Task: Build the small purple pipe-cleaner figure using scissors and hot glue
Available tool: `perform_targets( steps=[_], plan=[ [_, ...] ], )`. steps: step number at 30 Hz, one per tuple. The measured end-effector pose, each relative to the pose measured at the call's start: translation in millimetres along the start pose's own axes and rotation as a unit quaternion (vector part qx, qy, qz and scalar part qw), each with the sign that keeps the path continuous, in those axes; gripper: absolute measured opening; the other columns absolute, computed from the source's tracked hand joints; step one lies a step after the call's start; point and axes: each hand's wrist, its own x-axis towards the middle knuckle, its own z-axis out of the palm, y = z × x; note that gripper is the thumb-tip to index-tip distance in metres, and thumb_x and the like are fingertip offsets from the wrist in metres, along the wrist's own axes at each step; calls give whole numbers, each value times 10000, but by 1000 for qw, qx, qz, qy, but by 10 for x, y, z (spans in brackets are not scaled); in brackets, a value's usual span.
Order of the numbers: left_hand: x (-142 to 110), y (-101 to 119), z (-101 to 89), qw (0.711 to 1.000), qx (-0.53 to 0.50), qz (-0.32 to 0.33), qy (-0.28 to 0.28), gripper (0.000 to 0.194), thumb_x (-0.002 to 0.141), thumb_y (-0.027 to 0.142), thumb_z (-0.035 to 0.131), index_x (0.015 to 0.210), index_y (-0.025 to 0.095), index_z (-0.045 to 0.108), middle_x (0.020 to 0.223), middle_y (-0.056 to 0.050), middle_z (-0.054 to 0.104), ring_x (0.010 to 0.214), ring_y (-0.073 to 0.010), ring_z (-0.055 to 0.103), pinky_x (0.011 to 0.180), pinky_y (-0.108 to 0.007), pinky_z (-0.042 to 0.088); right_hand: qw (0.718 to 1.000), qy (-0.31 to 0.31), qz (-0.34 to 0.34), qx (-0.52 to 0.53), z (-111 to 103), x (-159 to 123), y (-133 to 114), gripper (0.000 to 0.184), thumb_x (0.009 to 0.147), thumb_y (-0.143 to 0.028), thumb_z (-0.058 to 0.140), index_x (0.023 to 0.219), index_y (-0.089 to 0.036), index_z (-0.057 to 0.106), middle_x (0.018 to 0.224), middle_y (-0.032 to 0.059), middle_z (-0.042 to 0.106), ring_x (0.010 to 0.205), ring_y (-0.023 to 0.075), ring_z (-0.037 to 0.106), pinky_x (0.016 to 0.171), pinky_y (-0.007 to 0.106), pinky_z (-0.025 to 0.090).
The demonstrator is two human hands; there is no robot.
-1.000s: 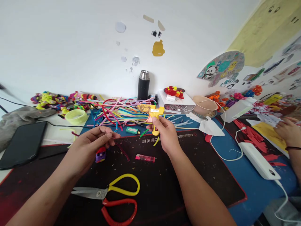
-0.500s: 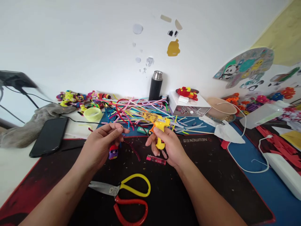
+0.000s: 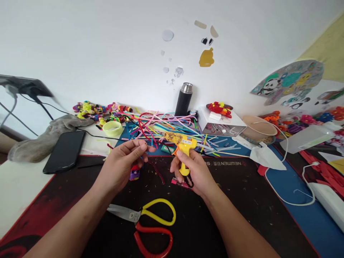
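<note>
Over black mat (image 3: 199,218): right hand (image 3: 198,170) grips yellow glue gun (image 3: 187,145), front brown-stained; left hand (image 3: 122,159) pinched, contents unclear.

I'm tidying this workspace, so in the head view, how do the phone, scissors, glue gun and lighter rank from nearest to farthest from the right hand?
From the right hand:
1. Glue gun: held in it.
2. Lighter: on the mat, just below the hand in view.
3. Scissors: on the mat, lower left.
4. Phone: far left.
</note>
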Motion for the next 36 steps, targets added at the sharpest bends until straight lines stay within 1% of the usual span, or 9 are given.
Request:
perform_targets(
  steps=[2, 4, 10, 13, 17, 21, 26, 31, 36],
  plan=[
    [-4, -3, -5, 1000, -1, 0, -5, 571, 605, 622, 1088, 812, 194, 772, 863, -67, 830, 611, -119, 583, 508, -213, 441, 1000, 4, -5, 8, 2, 8, 23, 491, 940, -653, 844, 925, -214, 624, 626, -9, 718, 397, 102, 542, 409, 218, 399],
    [-7, -10, -11, 1000, 2, -2, -12, 559, 627, 610, 1082, 814, 194, 758, 851, -61, 824, 605, -121, 578, 504, -217, 436, 1000, 9, -8, 15, 11, 8, 40, 492, 933, -644, 858, 932, -206, 636, 682, -1, 742, 405, 95, 552, 410, 215, 396],
    [-5, -79, -40, 998, 26, -12, -48, 479, 748, 582, 1028, 867, 198, 769, 847, -53, 820, 609, -129, 590, 529, -232, 441, 1000, 14, 0, 0, 57, -31, 59, 507, 936, -654, 858, 867, -217, 612, 534, -50, 610, 360, 81, 453, 364, 210, 260],
    [-9, -121, -50, 996, 38, -20, -75, 442, 800, 578, 998, 893, 203, 784, 832, -52, 818, 618, -142, 602, 528, -239, 434, 1000, 8, 16, 2, 80, -40, 74, 541, 916, -689, 852, 826, -226, 586, 519, -42, 609, 353, 84, 447, 349, 215, 234],
    [-30, -134, -43, 993, 63, -31, -94, 449, 809, 610, 989, 901, 210, 807, 813, -46, 816, 622, -139, 608, 518, -231, 419, 999, 20, 36, 31, 101, -29, 102, 542, 876, -694, 874, 880, -206, 637, 537, -46, 637, 361, 93, 496, 350, 205, 269],
    [-67, -114, 0, 990, 83, -38, -109, 514, 750, 673, 1002, 877, 210, 818, 788, -58, 817, 626, -155, 628, 523, -240, 439, 998, 11, 33, 43, 106, -18, 125, 540, 876, -691, 872, 922, -190, 676, 528, -61, 629, 361, 92, 500, 367, 201, 299],
    [-99, -98, 57, 985, 109, -40, -128, 501, 749, 676, 992, 846, 214, 823, 767, -65, 812, 634, -169, 641, 532, -248, 458, 999, 5, 30, 26, 112, -13, 144, 508, 880, -654, 884, 882, -202, 653, 537, -56, 640, 370, 93, 510, 387, 209, 323],
    [-114, -95, 73, 982, 121, -44, -139, 504, 763, 693, 969, 828, 216, 819, 766, -73, 809, 637, -179, 648, 538, -257, 463, 1000, -19, 22, 9, 133, -18, 135, 485, 884, -619, 903, 853, -212, 643, 562, -56, 648, 393, 90, 522, 403, 210, 327],
    [-126, -111, 78, 980, 117, -50, -152, 501, 772, 693, 961, 878, 222, 827, 776, -68, 818, 632, -189, 668, 545, -267, 467, 999, -21, 18, 16, 141, -21, 156, 483, 917, -656, 847, 861, -216, 653, 562, -48, 651, 404, 95, 505, 410, 219, 339]
  ],
)
